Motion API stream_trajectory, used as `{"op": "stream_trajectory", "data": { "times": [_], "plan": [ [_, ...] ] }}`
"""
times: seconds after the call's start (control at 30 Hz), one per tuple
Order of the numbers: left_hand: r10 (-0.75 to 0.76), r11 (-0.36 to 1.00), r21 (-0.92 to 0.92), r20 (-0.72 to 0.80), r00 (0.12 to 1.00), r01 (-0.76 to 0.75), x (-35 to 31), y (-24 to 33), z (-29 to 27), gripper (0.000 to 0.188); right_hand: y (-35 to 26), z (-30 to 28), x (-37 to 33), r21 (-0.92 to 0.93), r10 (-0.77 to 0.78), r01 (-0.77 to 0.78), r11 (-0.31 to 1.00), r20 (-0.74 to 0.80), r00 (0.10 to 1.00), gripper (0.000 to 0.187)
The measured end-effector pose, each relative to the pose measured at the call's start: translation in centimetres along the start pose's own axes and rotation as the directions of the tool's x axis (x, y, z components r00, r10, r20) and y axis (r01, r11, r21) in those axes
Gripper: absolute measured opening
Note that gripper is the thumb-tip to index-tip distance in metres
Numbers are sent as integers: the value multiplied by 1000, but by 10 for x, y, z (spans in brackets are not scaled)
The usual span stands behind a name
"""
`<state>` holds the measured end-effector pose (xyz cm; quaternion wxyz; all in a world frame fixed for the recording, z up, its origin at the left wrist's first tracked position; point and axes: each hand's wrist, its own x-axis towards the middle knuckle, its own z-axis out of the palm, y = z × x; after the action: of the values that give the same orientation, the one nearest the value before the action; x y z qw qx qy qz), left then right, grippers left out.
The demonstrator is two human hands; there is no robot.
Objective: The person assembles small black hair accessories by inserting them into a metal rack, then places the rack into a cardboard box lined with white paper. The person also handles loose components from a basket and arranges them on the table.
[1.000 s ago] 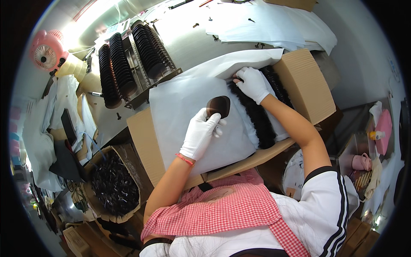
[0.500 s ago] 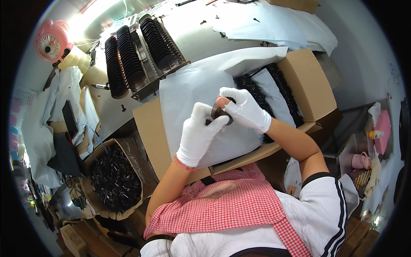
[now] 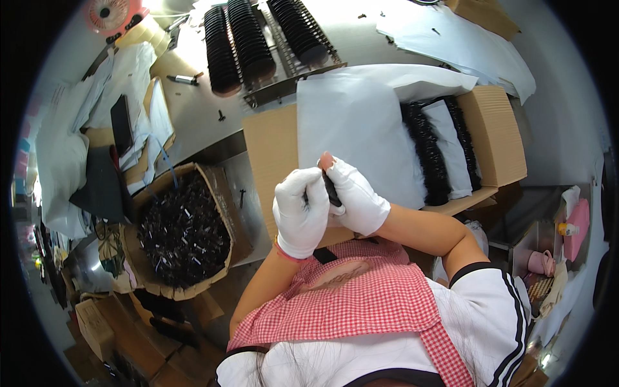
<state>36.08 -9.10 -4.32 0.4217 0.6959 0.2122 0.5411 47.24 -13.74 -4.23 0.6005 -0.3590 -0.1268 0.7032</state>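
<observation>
Both hands wear white gloves and are held close together in front of the apron. Between them is a small dark rounded piece [image 3: 331, 189], mostly covered by the fingers, so its kind cannot be told. My left hand [image 3: 299, 211] has its fingers curled in at the left side of the piece. My right hand [image 3: 358, 198] closes on it from the right, and a bare fingertip pokes out of the glove at the top. Just beyond the hands stands an open cardboard box [image 3: 496, 142], lined with a white sheet [image 3: 348, 122] and holding rows of black bristly items [image 3: 429, 155].
A carton [image 3: 240, 219] full of small dark shiny pieces [image 3: 184, 235] stands at the left. Metal racks with stacked black discs [image 3: 256, 45] sit on the far metal table. A phone [image 3: 120, 124], papers, a pink fan [image 3: 108, 14] and scattered screws lie around.
The view has shifted, so the box and racks appear further right and the racks higher. My hands have come nearer my body and turned the dark piece, which now shows less.
</observation>
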Motion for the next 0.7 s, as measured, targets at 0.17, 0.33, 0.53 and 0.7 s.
{"op": "stream_trajectory", "data": {
  "times": [0.17,0.33,0.53,0.7],
  "plan": [
    [68,996,50,-18,998,-67,1,-3,-29,20,19,19,21,426,361,-395,814,163,918,35],
    [-383,915,-255,-305,872,313,-7,-4,-46,13,38,45,27,242,272,-242,940,-99,957,36],
    [-341,-515,-855,129,931,-70,6,-5,-166,40,33,49,12,-312,-285,257,915,-48,957,43],
    [-497,-46,-939,317,808,340,5,-17,-166,86,18,35,-9,-417,27,0,909,58,998,36]
  ]
}}
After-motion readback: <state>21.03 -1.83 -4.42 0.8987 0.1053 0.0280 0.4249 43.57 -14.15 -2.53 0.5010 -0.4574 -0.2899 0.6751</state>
